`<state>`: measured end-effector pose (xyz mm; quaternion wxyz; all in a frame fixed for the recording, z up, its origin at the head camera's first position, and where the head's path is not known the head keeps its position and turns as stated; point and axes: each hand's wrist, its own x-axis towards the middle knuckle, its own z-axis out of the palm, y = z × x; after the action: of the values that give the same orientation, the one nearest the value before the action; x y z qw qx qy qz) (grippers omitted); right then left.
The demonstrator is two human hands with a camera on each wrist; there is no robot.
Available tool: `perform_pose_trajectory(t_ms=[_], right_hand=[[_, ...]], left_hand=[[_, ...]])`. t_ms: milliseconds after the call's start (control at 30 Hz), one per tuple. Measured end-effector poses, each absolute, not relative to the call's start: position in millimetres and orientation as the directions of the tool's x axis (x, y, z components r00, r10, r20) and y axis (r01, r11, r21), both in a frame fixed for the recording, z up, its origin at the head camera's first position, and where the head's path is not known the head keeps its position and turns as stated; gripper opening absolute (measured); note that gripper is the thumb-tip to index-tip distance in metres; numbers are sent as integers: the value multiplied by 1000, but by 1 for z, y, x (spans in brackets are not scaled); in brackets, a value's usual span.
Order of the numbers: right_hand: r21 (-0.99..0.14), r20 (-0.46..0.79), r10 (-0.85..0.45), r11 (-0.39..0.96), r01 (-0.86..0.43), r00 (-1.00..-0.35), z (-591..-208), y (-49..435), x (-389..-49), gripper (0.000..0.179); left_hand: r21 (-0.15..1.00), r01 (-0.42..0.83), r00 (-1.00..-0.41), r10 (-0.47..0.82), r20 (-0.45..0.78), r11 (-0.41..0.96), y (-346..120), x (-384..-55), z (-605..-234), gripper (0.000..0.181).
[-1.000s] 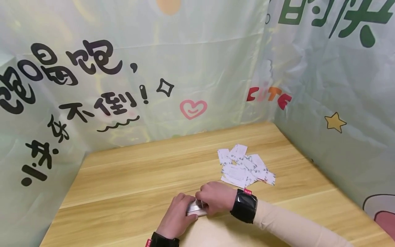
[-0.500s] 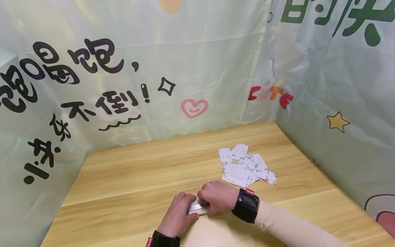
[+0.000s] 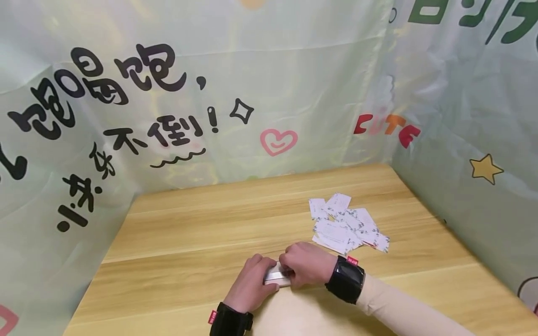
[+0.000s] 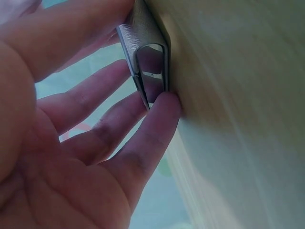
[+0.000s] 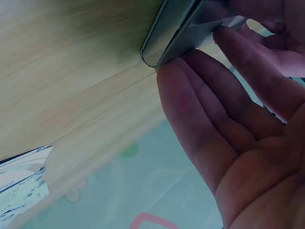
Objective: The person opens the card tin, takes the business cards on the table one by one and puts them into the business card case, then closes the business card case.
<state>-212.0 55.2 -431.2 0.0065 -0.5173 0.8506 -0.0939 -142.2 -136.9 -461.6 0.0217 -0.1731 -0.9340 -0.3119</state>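
In the head view, your left hand (image 3: 251,283) holds one end of a small silver case (image 3: 274,275), thumb on the near side and fingers on the far side, while your right hand (image 3: 310,263), fingers curled, grips the other end. The case sits in front of you near the table's (image 3: 189,233) near side, and a loose pile of white printed cards (image 3: 332,232) lies overlapping beyond your right hand — just past the knuckles. Black wristbands (image 3: 346,280) circle both your wrists. In the left wrist view, your fingertips touch the case's edges, and a rounded gap shows in its end. In the right wrist view, your fingers press flat-tipped against the case's face and lower edge — a few cards show at the lower left corner, well apart from it.
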Motion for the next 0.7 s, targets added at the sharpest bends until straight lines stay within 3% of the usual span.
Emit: perform_pose_trajectory(t_ms=[200,367,567,700], right_hand=[[-182,88,-878,450,-874,-471,-432,59,-213,17],[-339,74,-876,427,-838,-476,-429,63,-223,11],[-565,104,-844,385,-729,-527,-434,75,-246,15],[-588,131,-802,410,-697,-583,-447,80,-256,18]], left_hand=[[578,341,-936,321,141,741,-137,-143,-463,46],[593,328,-941,312,133,735,-137,-144,-463,49],[648,264,-962,241,126,715,-135,-147,-463,77],[692,260,-963,236,133,674,-135,-146,-464,99]])
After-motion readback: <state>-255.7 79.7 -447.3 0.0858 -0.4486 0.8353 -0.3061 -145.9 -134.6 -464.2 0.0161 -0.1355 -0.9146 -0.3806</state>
